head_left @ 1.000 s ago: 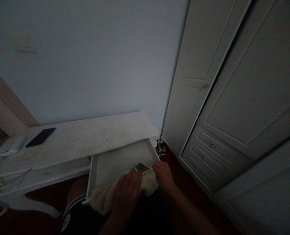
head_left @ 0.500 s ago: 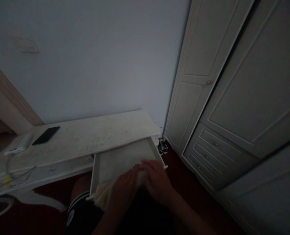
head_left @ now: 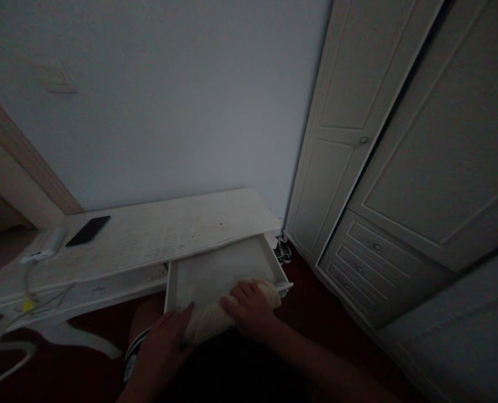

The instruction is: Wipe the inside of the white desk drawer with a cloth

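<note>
A white desk drawer [head_left: 215,268] is pulled out in front of me, its bare inside showing. Across its front edge lies a bunched cream cloth [head_left: 210,322]. My right hand [head_left: 249,308] presses on the cloth's right part with bent fingers closed on it. At the cloth's left end, near the drawer's front left corner, is my left hand [head_left: 167,336]. It is closed against the cloth, though its fingertips are partly hidden. The drawer's front panel is mostly covered by the cloth and hands.
On the white desk [head_left: 206,215] lie a dark phone [head_left: 89,230] and, farther left, a white power strip [head_left: 45,243] with a cable. A white wardrobe [head_left: 328,168] stands at the right. Shoes [head_left: 283,251] sit on the dark red floor between desk and wardrobe.
My hands have moved apart: the left toward the drawer's left corner, the right slightly left and lower. More of the cloth shows, now spread along the drawer's front edge.
</note>
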Tool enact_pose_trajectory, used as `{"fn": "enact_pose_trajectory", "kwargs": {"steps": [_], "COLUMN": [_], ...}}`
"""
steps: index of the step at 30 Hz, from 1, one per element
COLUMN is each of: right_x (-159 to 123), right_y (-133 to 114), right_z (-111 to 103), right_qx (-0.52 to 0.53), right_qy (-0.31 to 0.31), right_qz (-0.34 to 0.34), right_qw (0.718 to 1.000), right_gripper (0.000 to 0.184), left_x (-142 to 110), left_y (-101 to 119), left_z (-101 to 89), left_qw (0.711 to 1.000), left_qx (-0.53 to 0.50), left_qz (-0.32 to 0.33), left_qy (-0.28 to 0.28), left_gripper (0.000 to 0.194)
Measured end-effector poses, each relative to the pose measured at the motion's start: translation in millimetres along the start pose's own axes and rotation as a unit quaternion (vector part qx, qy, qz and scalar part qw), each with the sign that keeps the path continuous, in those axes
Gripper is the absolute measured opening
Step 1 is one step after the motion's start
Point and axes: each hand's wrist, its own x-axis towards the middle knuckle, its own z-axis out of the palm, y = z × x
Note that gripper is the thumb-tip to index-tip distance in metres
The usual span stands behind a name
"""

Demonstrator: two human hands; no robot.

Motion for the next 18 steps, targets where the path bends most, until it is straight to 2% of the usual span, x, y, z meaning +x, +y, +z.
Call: {"fn": "enact_pose_trajectory", "kwargs": {"steps": [2, 7, 10, 12, 14, 16, 18], "right_x": [-13.0, -57.9, -66.1, -54.4, -30.5, -0.2, 29.3], "right_y": [20.4, 82.0, 95.5, 84.6, 59.3, 25.2, -9.7], "right_z": [-8.5, -38.0, -50.9, -49.9, -40.8, -27.9, -16.5], "right_qx": [-0.002, 0.028, 0.062, 0.064, 0.047, 0.037, 0.039], "right_qy": [-0.025, -0.067, -0.066, -0.058, -0.054, -0.054, -0.047], "right_qz": [0.008, 0.052, 0.062, 0.088, 0.110, 0.084, 0.032], "right_qw": [1.000, 0.996, 0.994, 0.992, 0.991, 0.994, 0.998], "right_gripper": [0.049, 0.061, 0.056, 0.051, 0.048, 0.051, 0.052], "left_x": [1.3, 8.7, 13.0, 15.3, 16.3, 15.8, 14.0], "left_y": [-0.9, 2.3, 5.7, 6.7, 5.1, 1.0, -4.1], "left_z": [2.9, 5.1, 2.1, 1.0, 2.3, 6.3, 11.6], "left_qw": [1.000, 1.000, 1.000, 1.000, 1.000, 1.000, 0.998], "left_qx": [-0.005, 0.005, -0.009, -0.015, -0.017, -0.010, 0.006], "left_qz": [0.000, -0.010, -0.005, -0.004, 0.001, 0.023, 0.057], "left_qy": [-0.007, -0.011, -0.022, -0.022, -0.021, -0.018, 0.010], "left_gripper": [0.073, 0.041, 0.031, 0.027, 0.026, 0.025, 0.026]}}
